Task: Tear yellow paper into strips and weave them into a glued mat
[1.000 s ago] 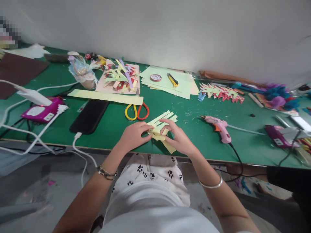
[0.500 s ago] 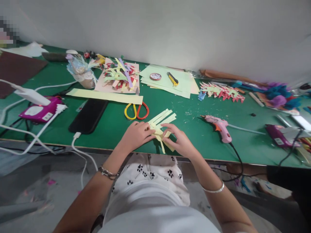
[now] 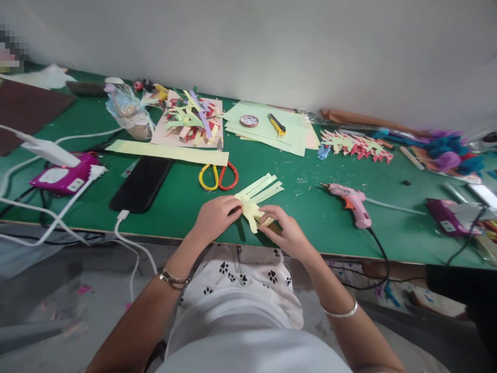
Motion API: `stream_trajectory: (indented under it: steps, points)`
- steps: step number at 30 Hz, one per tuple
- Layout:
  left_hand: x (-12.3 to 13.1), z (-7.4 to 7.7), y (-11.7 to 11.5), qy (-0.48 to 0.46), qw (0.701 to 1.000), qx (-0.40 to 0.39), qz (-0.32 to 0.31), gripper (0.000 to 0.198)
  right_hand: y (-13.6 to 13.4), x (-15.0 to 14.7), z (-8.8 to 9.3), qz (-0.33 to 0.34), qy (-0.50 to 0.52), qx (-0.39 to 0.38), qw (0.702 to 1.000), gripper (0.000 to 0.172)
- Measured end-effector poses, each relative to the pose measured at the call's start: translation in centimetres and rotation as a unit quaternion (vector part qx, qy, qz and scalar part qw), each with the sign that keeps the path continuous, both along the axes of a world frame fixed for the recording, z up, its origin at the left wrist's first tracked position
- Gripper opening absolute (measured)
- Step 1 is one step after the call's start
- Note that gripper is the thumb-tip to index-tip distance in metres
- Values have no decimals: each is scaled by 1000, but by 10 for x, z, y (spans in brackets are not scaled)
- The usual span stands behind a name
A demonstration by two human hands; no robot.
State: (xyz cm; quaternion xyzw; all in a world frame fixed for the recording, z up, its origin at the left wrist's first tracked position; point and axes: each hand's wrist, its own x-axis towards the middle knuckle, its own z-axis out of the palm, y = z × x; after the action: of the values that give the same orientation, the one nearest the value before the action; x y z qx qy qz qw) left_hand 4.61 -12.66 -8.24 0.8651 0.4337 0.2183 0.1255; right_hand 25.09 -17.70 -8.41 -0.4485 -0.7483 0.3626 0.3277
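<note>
Several pale yellow paper strips (image 3: 254, 210) are crossed and folded together near the table's front edge, their long ends fanning away from me. My left hand (image 3: 218, 216) pinches the left side of these strips, fingers closed. On the right, my right hand (image 3: 285, 230) grips a bent strip between thumb and fingers. Just beyond my left hand lie scissors (image 3: 218, 177) with one yellow and one red handle, their blades partly under a long pale yellow paper strip (image 3: 171, 153).
A pink glue gun (image 3: 351, 202) lies to the right, its cord hanging over the edge. At left are a black phone (image 3: 142, 185) on a white cable and a purple power strip (image 3: 66, 173). Green paper sheets (image 3: 267, 134) bear a tape roll (image 3: 249, 121) and a box cutter (image 3: 277, 125).
The small strip end that pointed toward me has swung left and now shows as a wider flap. My left fingers have drawn back slightly to the left.
</note>
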Motion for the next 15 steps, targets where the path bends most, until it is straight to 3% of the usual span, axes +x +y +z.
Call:
stream_trajectory:
  steps: [4, 10, 15]
  points:
    - [1, 2, 2, -40, 997, -64, 33, 17, -1, -3, -1, 7, -42, 1, 999, 23]
    - [4, 3, 5, -57, 993, -68, 78, 25, 5, -5, 7, 61, -85, 3, 994, 24]
    - [3, -1, 7, -57, 994, -73, 50, 24, 15, -13, 14, 47, -137, 109, 983, 37]
